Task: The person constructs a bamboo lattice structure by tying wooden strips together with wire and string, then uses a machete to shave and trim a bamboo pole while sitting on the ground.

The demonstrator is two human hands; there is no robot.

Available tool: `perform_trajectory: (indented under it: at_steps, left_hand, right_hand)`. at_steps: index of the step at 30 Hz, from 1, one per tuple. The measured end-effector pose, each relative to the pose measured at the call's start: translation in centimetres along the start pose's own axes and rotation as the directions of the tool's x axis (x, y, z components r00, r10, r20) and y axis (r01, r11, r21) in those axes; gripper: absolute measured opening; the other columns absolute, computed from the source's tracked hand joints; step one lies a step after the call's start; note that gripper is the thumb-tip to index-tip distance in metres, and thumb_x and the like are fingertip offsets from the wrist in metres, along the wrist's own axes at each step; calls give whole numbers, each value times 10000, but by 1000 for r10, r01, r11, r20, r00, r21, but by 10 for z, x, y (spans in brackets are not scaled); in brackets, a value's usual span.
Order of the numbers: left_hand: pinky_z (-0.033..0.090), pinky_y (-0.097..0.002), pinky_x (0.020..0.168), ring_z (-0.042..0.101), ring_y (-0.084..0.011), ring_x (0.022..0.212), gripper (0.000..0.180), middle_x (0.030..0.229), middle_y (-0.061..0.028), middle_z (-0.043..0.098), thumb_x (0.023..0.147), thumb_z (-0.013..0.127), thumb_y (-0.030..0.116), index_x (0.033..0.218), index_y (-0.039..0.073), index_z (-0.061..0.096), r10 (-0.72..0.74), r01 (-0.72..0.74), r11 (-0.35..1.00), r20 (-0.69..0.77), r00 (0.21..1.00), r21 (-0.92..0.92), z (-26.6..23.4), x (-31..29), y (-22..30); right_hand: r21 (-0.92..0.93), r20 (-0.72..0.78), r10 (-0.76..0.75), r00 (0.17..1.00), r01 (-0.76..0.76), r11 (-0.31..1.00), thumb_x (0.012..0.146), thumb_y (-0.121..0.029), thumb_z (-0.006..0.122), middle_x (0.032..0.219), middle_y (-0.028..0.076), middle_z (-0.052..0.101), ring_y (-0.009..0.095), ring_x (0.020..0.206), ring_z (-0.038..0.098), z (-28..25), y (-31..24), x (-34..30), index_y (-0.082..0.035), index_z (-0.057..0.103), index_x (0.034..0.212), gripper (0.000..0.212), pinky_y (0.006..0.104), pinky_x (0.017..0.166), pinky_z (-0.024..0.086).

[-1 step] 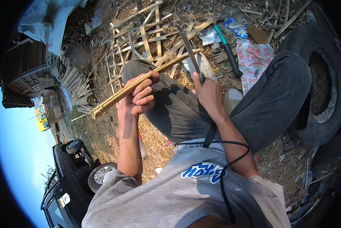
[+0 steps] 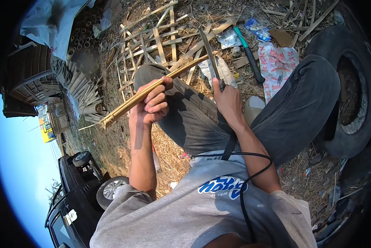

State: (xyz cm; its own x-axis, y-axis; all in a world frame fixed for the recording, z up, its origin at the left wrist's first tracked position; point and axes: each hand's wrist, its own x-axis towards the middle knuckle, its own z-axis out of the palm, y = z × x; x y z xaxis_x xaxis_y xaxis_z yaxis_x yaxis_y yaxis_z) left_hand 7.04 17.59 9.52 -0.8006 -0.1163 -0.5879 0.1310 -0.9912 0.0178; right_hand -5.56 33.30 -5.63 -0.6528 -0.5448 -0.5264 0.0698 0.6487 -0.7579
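My left hand (image 2: 154, 101) is closed round a split bamboo strip (image 2: 127, 105), pale yellow, its frayed end toward the lower left. The strip slants up to the right over my bent left knee. In my closed right hand (image 2: 227, 99) is the dark handle of a long knife (image 2: 209, 49), its blade pointing up and slightly left. The blade crosses the strip near its far right end; whether it cuts into the strip I cannot tell.
A lattice of bamboo strips (image 2: 158, 39) lies ahead on the dry ground. Right of it are a tool with a green and black handle (image 2: 250, 58) and a white and red printed sack (image 2: 278, 66). A tyre (image 2: 359, 136) stands at the right, a black vehicle (image 2: 76, 198) at the left.
My right hand and the knife have shifted slightly to the right. My left hand and the bamboo strip stay almost where they were.
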Motion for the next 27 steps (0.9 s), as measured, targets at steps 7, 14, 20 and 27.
perform_trajectory:
  at_steps: [7,14,20,27]
  left_hand:
    - [330,-242,401,318,-92,391,181,541,27,319,1057,351,162,1137,9,405,79,-79,997,-41,996,6,18,-4,-17]
    - [340,-239,393,290,-86,392,197,546,36,290,1054,386,184,1148,12,394,72,-73,997,-109,991,-1,24,-22,-3]
    - [360,-245,371,326,-103,395,455,583,3,391,1074,312,409,1136,-16,463,71,-35,942,-98,993,333,-2,-29,24]
    - [564,-429,845,650,-351,1039,1104,1042,-211,656,838,124,887,1272,-54,505,955,-478,-77,203,217,875,6,-30,-1]
  right_hand:
    - [-51,5,-15,1000,15,999,957,-516,529,699,346,628,503,713,662,10,10,4,107,701,758,676,543,663,519]
    - [4,3,-104,995,104,995,945,-520,536,796,362,645,522,804,658,27,23,0,103,708,799,662,562,751,515]
    - [-33,97,13,995,-10,999,942,-515,530,836,355,655,514,840,661,20,9,-5,98,714,829,649,555,768,516]
    - [-42,163,59,985,-53,998,939,-518,528,868,350,659,514,868,660,17,3,-1,96,713,844,648,556,786,515]
